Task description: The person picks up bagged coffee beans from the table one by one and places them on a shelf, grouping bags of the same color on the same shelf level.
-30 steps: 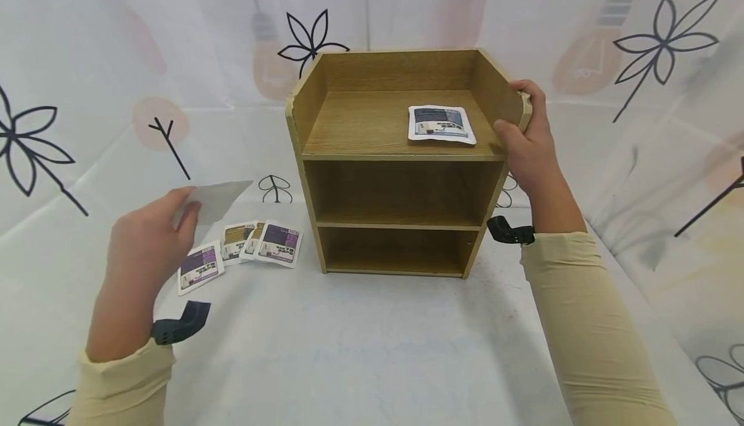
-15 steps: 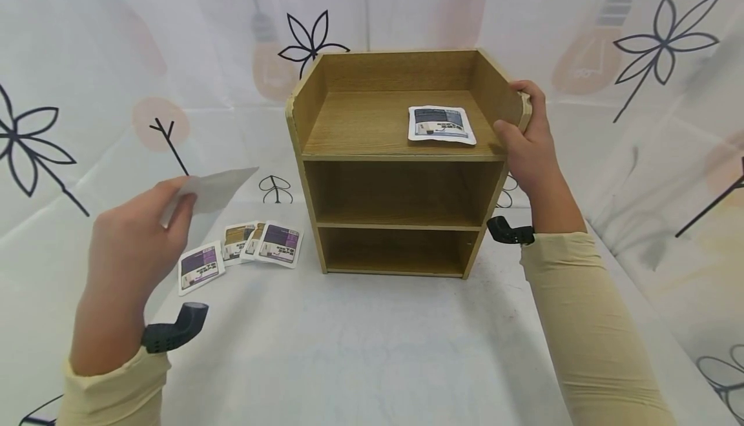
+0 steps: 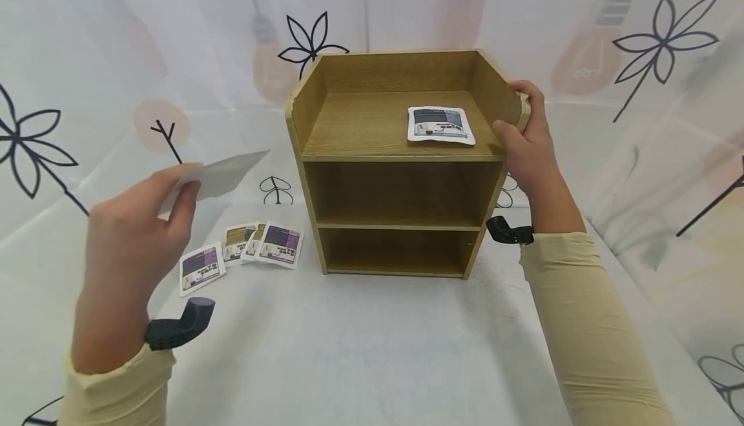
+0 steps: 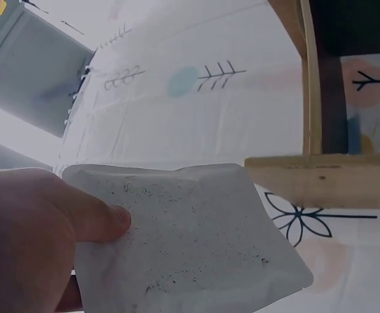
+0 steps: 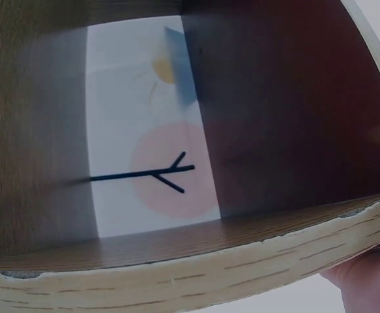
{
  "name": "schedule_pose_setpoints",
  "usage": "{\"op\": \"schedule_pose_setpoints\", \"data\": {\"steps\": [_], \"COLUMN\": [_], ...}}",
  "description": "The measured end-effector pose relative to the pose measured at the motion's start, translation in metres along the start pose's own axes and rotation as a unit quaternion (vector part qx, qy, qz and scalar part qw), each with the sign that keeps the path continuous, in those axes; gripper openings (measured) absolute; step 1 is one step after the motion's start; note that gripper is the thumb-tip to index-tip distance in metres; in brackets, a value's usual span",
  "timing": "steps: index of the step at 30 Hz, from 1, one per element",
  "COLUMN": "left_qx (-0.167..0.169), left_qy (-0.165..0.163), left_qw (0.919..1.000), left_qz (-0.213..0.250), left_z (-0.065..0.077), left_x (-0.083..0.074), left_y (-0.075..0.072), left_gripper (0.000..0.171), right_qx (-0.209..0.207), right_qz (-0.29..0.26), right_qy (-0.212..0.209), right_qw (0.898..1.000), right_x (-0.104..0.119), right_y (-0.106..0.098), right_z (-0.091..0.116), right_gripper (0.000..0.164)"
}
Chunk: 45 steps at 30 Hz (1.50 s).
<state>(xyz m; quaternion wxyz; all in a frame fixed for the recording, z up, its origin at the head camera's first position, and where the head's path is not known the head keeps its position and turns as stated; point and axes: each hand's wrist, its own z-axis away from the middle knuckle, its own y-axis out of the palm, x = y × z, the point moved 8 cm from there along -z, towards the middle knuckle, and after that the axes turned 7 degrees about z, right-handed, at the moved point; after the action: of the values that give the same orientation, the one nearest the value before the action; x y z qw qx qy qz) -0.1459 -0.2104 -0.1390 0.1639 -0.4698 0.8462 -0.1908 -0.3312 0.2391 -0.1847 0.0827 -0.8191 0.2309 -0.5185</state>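
Observation:
My left hand (image 3: 130, 245) pinches a flat white packet (image 3: 227, 174) between thumb and fingers, held up left of a small wooden shelf (image 3: 354, 122). In the left wrist view the packet (image 4: 190, 235) shows a pale side with small dark specks, the thumb lying on it. With thumb and fingers round the edge, my right hand (image 3: 529, 145) grips the shelf's upper right side panel. On the shelf's top board, toward the right, lies a printed blue-and-white packet (image 3: 442, 124).
Left of the shelf, on the white table surface (image 3: 325, 348), several printed packets lie flat. A purple one (image 3: 200, 268) is nearest the left hand; another purple one (image 3: 280, 244) overlaps brown ones (image 3: 237, 239). A patterned white cloth (image 3: 407, 0) hangs behind.
My left hand has lifted the white packet higher and tilted it flatter, its far corner moving up and right. The right hand stays on the shelf's side panel.

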Motion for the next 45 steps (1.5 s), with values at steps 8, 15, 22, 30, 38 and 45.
{"op": "schedule_pose_setpoints", "data": {"steps": [8, 15, 22, 30, 38, 45], "left_qx": [-0.024, -0.055, -0.08, -0.089, -0.101, -0.096], "left_qy": [0.011, 0.042, 0.061, 0.079, 0.098, 0.132], "left_qw": [0.9982, 0.9944, 0.9896, 0.983, 0.9773, 0.9745], "left_qz": [0.054, 0.08, 0.103, 0.14, 0.159, 0.154], "left_z": [-0.008, -0.015, -0.02, -0.027, -0.036, -0.043], "left_x": [-0.016, -0.033, -0.045, -0.058, -0.071, -0.079], "left_y": [0.005, 0.009, 0.013, 0.021, 0.029, 0.04], "left_gripper": [0.025, 0.022, 0.021, 0.021, 0.019, 0.02], "right_qx": [-0.006, -0.004, -0.005, -0.004, -0.004, -0.007], "right_qz": [0.006, 0.007, 0.004, 0.009, 0.011, 0.006], "right_qy": [0.007, 0.012, 0.011, 0.013, 0.012, 0.005], "right_qw": [1.0, 1.0, 1.0, 1.0, 1.0, 1.0], "right_x": [0.001, 0.0, 0.0, 0.001, 0.0, 0.0], "right_y": [-0.001, -0.001, -0.001, -0.001, -0.001, -0.001], "right_z": [0.001, 0.001, 0.001, 0.001, 0.001, 0.001], "right_gripper": [0.055, 0.055, 0.055, 0.055, 0.055, 0.055]}}
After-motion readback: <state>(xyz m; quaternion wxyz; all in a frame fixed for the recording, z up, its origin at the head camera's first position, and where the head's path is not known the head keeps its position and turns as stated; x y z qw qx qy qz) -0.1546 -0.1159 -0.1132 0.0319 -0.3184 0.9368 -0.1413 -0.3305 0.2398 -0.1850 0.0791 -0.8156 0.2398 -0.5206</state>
